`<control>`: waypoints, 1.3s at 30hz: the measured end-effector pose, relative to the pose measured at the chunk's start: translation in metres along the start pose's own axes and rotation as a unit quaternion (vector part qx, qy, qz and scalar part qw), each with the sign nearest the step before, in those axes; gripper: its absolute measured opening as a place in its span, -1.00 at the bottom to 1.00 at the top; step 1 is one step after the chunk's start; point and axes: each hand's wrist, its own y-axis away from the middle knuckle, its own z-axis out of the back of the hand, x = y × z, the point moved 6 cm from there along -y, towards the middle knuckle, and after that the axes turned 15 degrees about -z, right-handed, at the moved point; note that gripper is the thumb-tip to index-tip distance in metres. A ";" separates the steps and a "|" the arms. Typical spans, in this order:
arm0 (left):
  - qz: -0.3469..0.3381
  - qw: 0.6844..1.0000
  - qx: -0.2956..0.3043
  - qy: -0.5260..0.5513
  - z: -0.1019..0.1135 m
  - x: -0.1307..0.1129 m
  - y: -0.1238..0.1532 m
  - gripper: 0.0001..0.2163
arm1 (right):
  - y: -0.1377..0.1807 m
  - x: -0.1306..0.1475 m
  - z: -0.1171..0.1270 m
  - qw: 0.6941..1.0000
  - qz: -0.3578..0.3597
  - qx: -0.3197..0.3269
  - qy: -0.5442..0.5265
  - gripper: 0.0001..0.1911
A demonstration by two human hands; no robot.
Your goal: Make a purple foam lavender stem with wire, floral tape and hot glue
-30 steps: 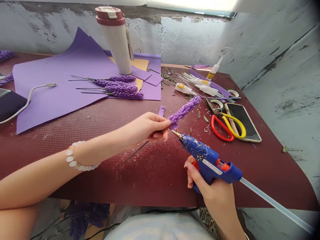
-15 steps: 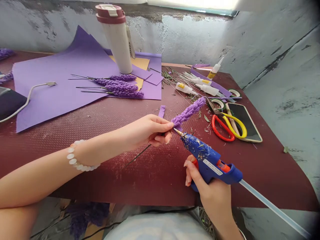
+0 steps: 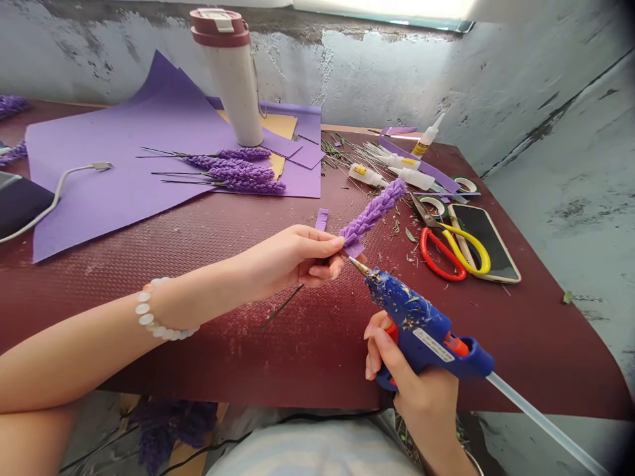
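My left hand (image 3: pixel 297 259) pinches the base of a purple foam lavender sprig (image 3: pixel 373 213) on a thin dark wire stem that trails down behind the fingers. The sprig points up and to the right. My right hand (image 3: pixel 411 380) grips a blue glue gun (image 3: pixel 426 325), a finger on its orange trigger. The gun's metal tip sits just under the loose lower end of the foam strip, beside my left fingertips. A clear glue stick (image 3: pixel 540 423) pokes out of the gun's back.
Several finished lavender sprigs (image 3: pixel 238 173) lie on purple foam sheets (image 3: pixel 124 158) beside a white tumbler (image 3: pixel 233 76). Red-and-yellow scissors (image 3: pixel 446 248), a phone (image 3: pixel 483 239), tape rolls (image 3: pixel 432 205) and glue bottles (image 3: pixel 391 168) crowd the right side. A white cable (image 3: pixel 54 195) lies at left.
The glue gun has drawn slightly down and right, away from the sprig's base. The sprig has tilted a little more upright. My left hand has barely shifted.
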 end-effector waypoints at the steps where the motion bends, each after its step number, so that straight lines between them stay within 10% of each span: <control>1: 0.002 1.000 0.005 0.007 -0.001 0.001 0.000 -0.79 | -0.001 0.000 -0.002 1.000 -0.002 0.008 -0.024 -0.85; 16: 0.030 0.996 0.020 0.077 -0.002 0.000 0.000 -0.74 | -0.002 -0.001 -0.008 0.982 -0.046 0.032 -0.182 -0.89; 39: 0.048 0.999 0.007 0.003 -0.004 0.003 0.004 -0.72 | 0.010 0.009 -0.003 0.981 -0.045 -0.167 0.089 -0.72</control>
